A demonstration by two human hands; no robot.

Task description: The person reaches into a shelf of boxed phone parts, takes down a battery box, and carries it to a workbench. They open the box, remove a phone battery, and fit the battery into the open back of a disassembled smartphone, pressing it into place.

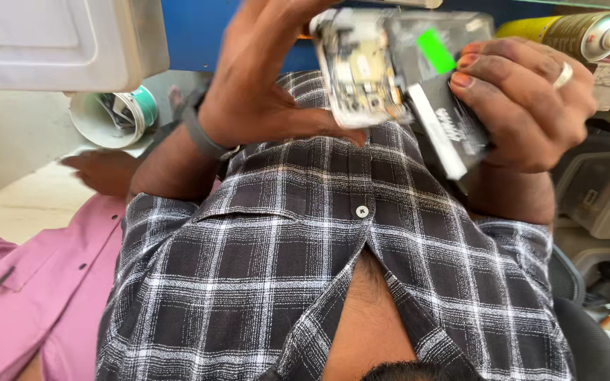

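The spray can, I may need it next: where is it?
Head view, top right: the spray can lies on its side just above the ringed hand.

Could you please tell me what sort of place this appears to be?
Probably a small phone or electronics repair shop: the hands hold an opened phone with its circuit board bare and a black battery, beside a spray can on a cluttered shelf.

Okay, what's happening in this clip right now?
A person in a checked shirt holds an opened phone, its inner boards showing, up close to the chest with both hands. The left hand cups one end; the right hand, wearing a ring, grips the other end along with a black battery. A spray can lies behind, and another person in a pink shirt is alongside.
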